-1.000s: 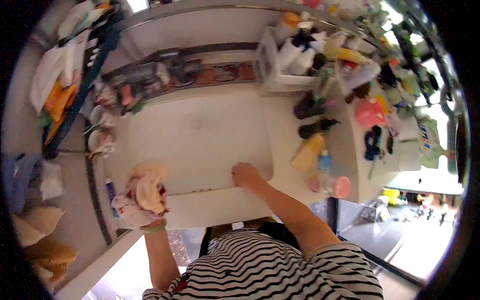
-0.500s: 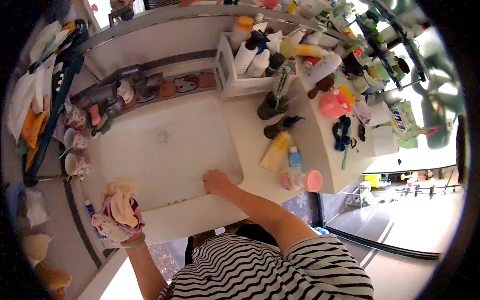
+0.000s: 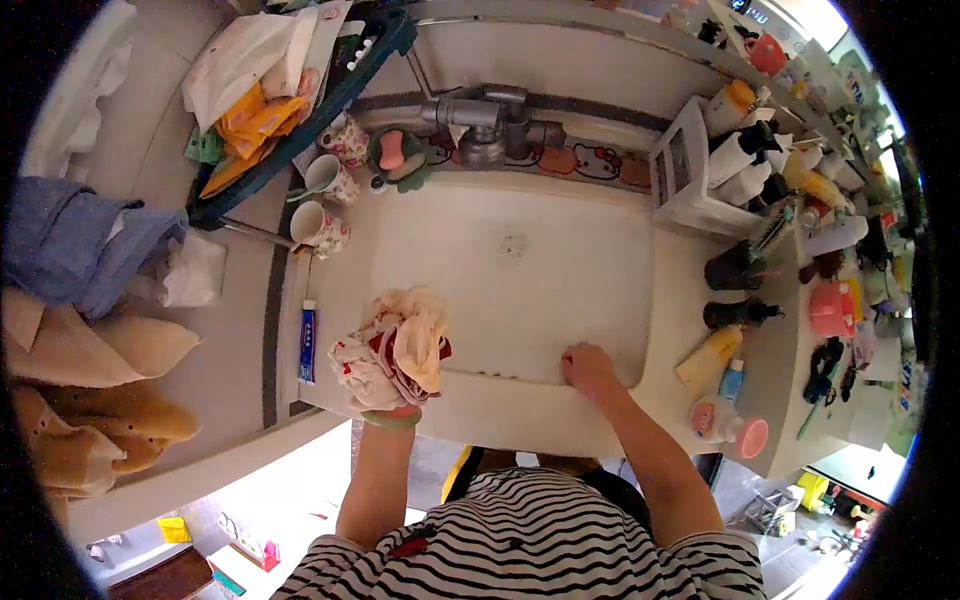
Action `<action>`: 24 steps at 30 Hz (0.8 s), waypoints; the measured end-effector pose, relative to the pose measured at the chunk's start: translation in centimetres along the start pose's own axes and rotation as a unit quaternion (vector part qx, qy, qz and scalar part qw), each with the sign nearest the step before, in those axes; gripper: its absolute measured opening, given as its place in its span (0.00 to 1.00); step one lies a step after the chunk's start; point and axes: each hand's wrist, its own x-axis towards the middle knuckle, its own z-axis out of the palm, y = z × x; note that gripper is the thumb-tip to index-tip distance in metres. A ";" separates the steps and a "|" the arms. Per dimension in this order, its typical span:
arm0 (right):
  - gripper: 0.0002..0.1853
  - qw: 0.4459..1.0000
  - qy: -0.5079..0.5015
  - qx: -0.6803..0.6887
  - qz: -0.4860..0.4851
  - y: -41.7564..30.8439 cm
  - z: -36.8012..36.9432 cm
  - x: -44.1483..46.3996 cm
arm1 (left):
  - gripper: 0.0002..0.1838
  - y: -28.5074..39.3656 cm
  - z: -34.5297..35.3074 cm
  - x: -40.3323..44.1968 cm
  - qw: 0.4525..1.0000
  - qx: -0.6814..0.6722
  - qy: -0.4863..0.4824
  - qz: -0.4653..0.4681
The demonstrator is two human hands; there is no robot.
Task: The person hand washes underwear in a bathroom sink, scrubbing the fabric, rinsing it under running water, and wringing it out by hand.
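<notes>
My left hand (image 3: pixel 400 409), mostly hidden, is closed on a bunched bundle of cloth (image 3: pixel 385 350), cream and pale pink with dark red patches. A pale green bangle (image 3: pixel 391 420) circles that wrist. The bundle is above the front left part of the white sink basin (image 3: pixel 480 310). At the basin's front right edge rests my right hand (image 3: pixel 590 370), its fingers curled in; whether anything is inside them is hidden. Behind the basin stands a grey faucet (image 3: pixel 482 130), and the drain (image 3: pixel 514 243) shows in the basin floor.
Patterned cups (image 3: pixel 320 228), a soap dish (image 3: pixel 400 160) and a toothpaste tube (image 3: pixel 307 342) line the left side. To the right are a white bottle rack (image 3: pixel 685 180), a yellow tube (image 3: pixel 708 358) and a pink-capped bottle (image 3: pixel 720 420). Towels (image 3: pixel 90 245) hang at far left.
My view has turned left, so the basin and both hands appear farther right in the picture. The cloth bundle now appears over the basin's front left area, still in my left hand.
</notes>
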 end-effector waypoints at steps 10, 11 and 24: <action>0.13 1.000 -0.014 -0.025 -0.004 -1.1 -1.2 -0.1 | 0.35 1.5 0.7 -0.4 0.930 0.366 0.002 0.033; 0.13 1.000 -0.009 -0.018 -0.005 -1.0 -1.0 -0.1 | 0.36 1.7 0.9 -0.4 0.849 0.526 -0.009 0.049; 0.11 0.999 -0.017 -0.046 0.016 -0.6 -0.3 0.5 | 0.33 1.2 -1.4 0.8 0.869 0.490 0.012 0.065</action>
